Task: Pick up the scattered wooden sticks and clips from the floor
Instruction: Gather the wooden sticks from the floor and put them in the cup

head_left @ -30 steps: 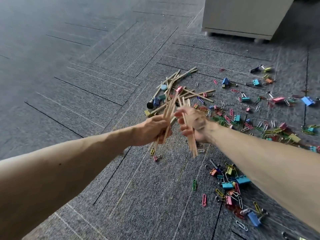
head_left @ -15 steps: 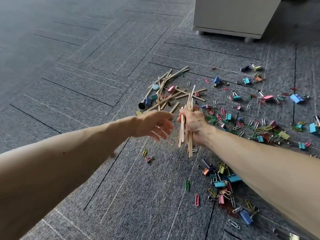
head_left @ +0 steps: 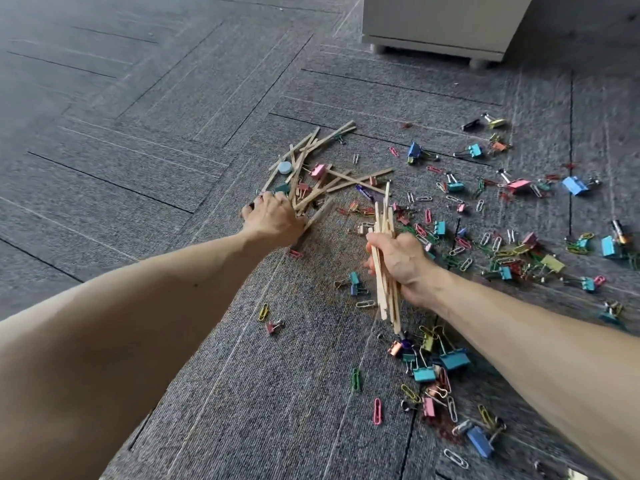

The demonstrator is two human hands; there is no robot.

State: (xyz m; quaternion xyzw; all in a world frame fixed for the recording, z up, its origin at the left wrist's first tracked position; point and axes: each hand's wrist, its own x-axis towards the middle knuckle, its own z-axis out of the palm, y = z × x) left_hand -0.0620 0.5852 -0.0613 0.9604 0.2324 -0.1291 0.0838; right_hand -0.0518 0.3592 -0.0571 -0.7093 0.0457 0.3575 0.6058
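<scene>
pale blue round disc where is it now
Head view, left of centre: the disc lies among the loose wooden sticks on the carpet, just beyond the left hand and left of a pink binder clip.

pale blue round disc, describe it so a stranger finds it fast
Below-left of the white cabinet, thin wooden sticks lie piled on the grey carpet. At the pile's left edge, just beyond the left hand, sits the pale blue round disc. Flat, round and pale, unlike the straight sticks and boxy binder clips around it.
</scene>
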